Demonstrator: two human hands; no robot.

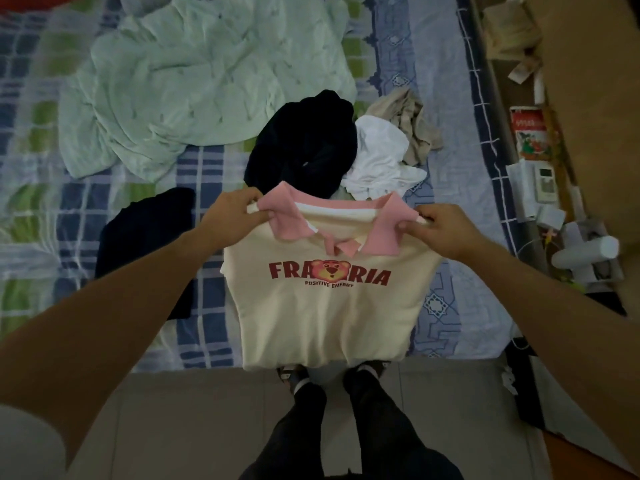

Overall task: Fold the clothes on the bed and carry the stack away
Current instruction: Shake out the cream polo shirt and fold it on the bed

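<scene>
A cream polo shirt [325, 317] with a pink collar and a red bear logo hangs in front of me over the bed's near edge. My left hand [235, 211] pinches its left shoulder beside the collar. At the other shoulder, my right hand [440, 226] grips the fabric. A folded dark garment [145, 244] lies flat on the bed to the left. Behind the shirt sits a crumpled pile: a black garment [304, 147], a white one [377, 157] and a beige one [412, 123].
A pale green blanket [194, 77] lies bunched at the bed's far left on the checked sheet [204, 174]. A cluttered ledge along the right holds a remote [545, 183], boxes and a white bottle [588, 252]. My legs stand on grey floor tiles [207, 427].
</scene>
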